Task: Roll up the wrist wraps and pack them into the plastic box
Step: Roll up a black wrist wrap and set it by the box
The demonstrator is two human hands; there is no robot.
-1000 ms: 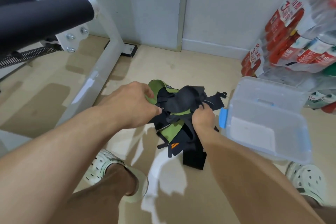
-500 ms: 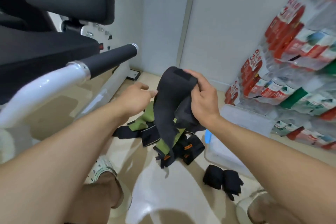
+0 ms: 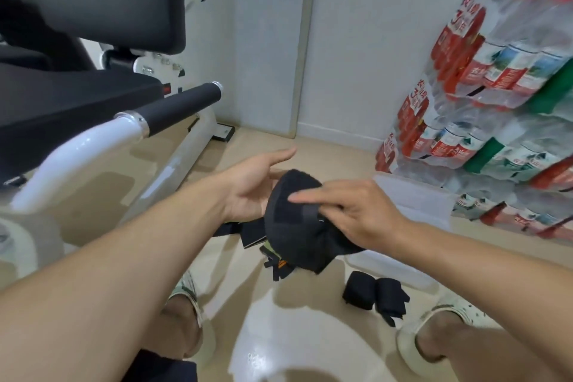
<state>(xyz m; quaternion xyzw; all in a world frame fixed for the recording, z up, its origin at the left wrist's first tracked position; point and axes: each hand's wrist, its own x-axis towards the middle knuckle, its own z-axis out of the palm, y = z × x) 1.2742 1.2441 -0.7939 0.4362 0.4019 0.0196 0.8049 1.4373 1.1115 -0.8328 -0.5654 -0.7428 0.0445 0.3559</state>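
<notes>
A black wrist wrap hangs in the air between my hands, bunched into a dome. My right hand grips its right side, fingers laid over the top and the thumb hidden under the fabric. My left hand is held palm up just left of the wrap, fingers straight, touching its edge. Below, a pile of green and black wraps lies on the floor, mostly hidden by the raised wrap. Two rolled black wraps sit on the floor by my right foot. The clear plastic box stands behind my right hand.
A gym machine with a black padded seat and a foam handle fills the left side. Shrink-wrapped packs of water bottles are stacked on the right. My feet in pale clogs rest on the beige floor.
My right hand has lifted one black wrap out of the pile and lowered it again. My left hand let go of the pile and turned palm up beside the wrap.
</notes>
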